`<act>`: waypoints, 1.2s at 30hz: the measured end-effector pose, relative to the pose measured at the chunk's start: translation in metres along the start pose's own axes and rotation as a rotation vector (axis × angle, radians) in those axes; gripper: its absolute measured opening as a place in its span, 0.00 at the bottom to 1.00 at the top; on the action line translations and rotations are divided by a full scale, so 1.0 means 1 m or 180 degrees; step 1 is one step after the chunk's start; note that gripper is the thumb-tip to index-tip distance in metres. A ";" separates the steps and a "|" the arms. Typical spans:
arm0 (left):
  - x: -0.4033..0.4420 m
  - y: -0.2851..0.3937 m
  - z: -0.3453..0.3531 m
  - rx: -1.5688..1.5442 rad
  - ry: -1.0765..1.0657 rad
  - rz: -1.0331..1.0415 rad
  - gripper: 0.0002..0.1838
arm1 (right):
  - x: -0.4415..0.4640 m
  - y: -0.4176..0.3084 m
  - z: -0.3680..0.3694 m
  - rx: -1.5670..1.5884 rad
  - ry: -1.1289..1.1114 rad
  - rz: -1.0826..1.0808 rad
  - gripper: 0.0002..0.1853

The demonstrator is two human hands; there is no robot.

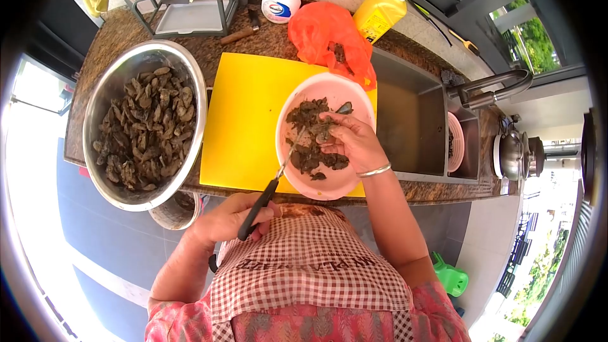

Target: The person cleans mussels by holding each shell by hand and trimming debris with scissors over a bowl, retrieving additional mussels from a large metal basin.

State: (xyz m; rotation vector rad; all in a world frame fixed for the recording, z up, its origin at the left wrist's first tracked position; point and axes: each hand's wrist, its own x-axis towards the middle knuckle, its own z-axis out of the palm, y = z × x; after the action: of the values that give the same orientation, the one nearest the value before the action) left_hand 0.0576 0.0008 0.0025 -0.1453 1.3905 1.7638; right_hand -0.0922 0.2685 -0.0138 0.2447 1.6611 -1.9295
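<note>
My left hand is wrapped round the black handle of a slim metal-bladed tool, whose exact kind I cannot make out. Its tip points into a pink basin, close to my other hand. Over that basin, my right hand pinches a dark, muddy clump of shellfish, apparently mussels. Loose dark shellfish lie in the basin below, and one bluish shell shows near its far rim. The basin rests on a yellow cutting board.
A large steel bowl full of muddy shellfish stands left of the board. A red plastic bag, a pink-topped pump bottle and a yellow bottle stand behind. To the right are a sink and faucet.
</note>
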 end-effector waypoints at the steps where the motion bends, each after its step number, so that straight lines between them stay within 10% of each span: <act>1: 0.003 0.001 0.000 0.0188 -0.0052 -0.0065 0.22 | -0.003 -0.001 0.000 0.0016 0.0031 -0.0101 0.17; 13: 0.013 0.023 0.015 0.2168 0.0446 0.0238 0.24 | -0.034 -0.007 0.013 -0.0185 0.0338 -0.0638 0.17; 31: 0.034 0.004 0.018 0.2084 0.0634 0.0644 0.16 | -0.036 0.014 0.014 -0.0127 0.0336 -0.1100 0.19; 36: 0.034 0.013 0.019 0.0680 0.0266 -0.0006 0.18 | -0.038 0.018 0.012 -0.0127 0.0231 -0.0805 0.19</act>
State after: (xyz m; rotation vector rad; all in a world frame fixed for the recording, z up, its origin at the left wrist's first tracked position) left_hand 0.0348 0.0353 0.0001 -0.1056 1.6284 1.6112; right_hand -0.0485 0.2672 -0.0078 0.0933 1.8511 -2.0891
